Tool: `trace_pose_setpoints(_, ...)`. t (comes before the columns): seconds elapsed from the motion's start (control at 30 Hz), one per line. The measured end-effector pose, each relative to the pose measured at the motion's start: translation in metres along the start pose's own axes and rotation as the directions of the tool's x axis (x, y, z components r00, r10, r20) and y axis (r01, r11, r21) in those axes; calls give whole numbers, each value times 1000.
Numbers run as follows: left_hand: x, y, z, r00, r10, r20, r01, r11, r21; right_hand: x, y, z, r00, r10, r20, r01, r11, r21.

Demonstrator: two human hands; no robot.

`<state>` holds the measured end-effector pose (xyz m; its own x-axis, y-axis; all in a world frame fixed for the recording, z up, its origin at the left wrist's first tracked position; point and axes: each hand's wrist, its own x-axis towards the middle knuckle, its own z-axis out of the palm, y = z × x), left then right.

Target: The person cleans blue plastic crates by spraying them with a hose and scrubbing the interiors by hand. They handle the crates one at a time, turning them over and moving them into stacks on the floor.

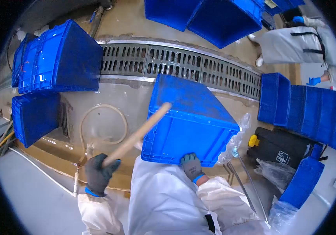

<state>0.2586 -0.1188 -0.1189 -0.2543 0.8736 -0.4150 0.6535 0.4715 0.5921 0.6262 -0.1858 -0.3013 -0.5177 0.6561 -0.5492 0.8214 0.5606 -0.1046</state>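
Note:
My left hand (97, 172), in a grey glove, is closed round a tan hose (138, 135), whose free end points up over the blue crate. More of this hose loops on the wet floor beyond the hand. A large blue plastic crate (187, 135) stands tilted in front of my apron, a dirty broad face uppermost. At its near lower edge, my gloved right hand (191, 166) grips the crate. The fingertips lie against the blue wall; the thumb is hard to make out.
A slotted drain grate (174, 62) crosses the floor. Blue crates (78, 58) stand at left, more blue crates (226, 19) at the back, and a row of crates (312, 105) at right. A black bin (281, 145) and clear plastic bags (275, 174) lie nearby. Another person (293, 45) works at upper right.

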Motion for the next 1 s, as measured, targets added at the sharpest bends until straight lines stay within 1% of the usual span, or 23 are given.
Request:
trace_pose_setpoints(0.1, -4, -15, -21, 982, -172, -73, 163, 980, -114, 1, 8, -1, 1000, 11, -28, -9, 999, 51)
trace_pose_setpoints(0.2, -16, -41, -33, 963, -221, -155, 183, 957, -225, 5, 34, -43, 992, 84, -98, -67, 984, 167)
trace_pose_setpoints(0.23, -20, -44, -35, 955, -244, -168, 199, 948, -247, 11, 47, -45, 971, 141, -194, -115, 983, 141)
trace_pose_setpoints(0.3, -23, -43, -32, 939, -288, -186, 226, 928, -294, 27, 78, -48, 891, 247, -381, -224, 969, 103)
trace_pose_setpoints(0.33, -23, -36, -29, 943, -253, -216, 190, 943, -272, 44, 99, -55, 855, 282, -436, -266, 959, 99)
trace_pose_setpoints(0.37, -22, -35, -27, 942, -273, -197, 206, 930, -303, 66, 123, -66, 814, 312, -489, -305, 947, 97)
trace_pose_setpoints(0.43, -18, -36, -21, 934, -317, -164, 242, 900, -362, 103, 168, -104, 884, 237, -402, -281, 958, -52)
trace_pose_setpoints(0.47, -17, -36, -14, 933, -296, -204, 213, 912, -350, 114, 189, -123, 889, 204, -411, -260, 962, -83)
trace_pose_setpoints(0.5, -16, -34, -12, 943, -276, -186, 213, 930, -300, 124, 212, -139, 892, 165, -420, -235, 965, -120)
trace_pose_setpoints(0.57, -10, -34, -10, 960, -239, -147, 209, 958, -196, 142, 259, -153, 873, 140, -466, -243, 955, -168)
trace_pose_setpoints(0.63, -4, -34, -5, 947, -257, -192, 220, 956, -192, 137, 297, -180, 880, 130, -457, -237, 954, -185)
trace_pose_setpoints(0.7, -3, -31, -5, 938, -269, -217, 237, 958, -164, 127, 337, -186, 875, 148, -460, -260, 946, -192)
trace_pose_setpoints(0.73, 1, -27, -6, 937, -272, -217, 246, 959, -139, 118, 353, -189, 846, 196, -495, -285, 952, -109)
trace_pose_setpoints(0.77, 3, -22, -7, 934, -281, -221, 260, 959, -116, 109, 375, -181, 830, 182, -527, -292, 947, -133)
trace_pose_setpoints(0.8, 4, -19, -7, 927, -297, -230, 282, 955, -95, 98, 399, -169, 780, 140, -610, -296, 941, -163)
trace_pose_setpoints(0.83, 2, -21, -10, 922, -311, -229, 301, 950, -80, 86, 406, -181, 803, 259, -537, -377, 918, -121)
trace_pose_setpoints(0.87, 2, -26, -11, 919, -320, -228, 314, 947, -63, 77, 434, -163, 730, 163, -663, -357, 919, -167)
trace_pose_setpoints(0.9, 2, -34, -10, 919, -325, -222, 323, 945, -46, 69, 460, -148, 725, 182, -664, -406, 892, -199)
trace_pose_setpoints(0.93, 2, -46, -9, 919, -315, -238, 316, 948, -37, 64, 457, -156, 722, 313, -617, -506, 847, -162)
trace_pose_setpoints(0.97, 0, -47, -12, 909, -350, -226, 355, 935, -19, 56, 458, -167, 697, 446, -561, -607, 784, -132)
trace_pose_setpoints(1.0, 0, -45, -14, 902, -376, -213, 385, 923, -2, 53, 461, -166, 670, 519, -531, -668, 733, -127)
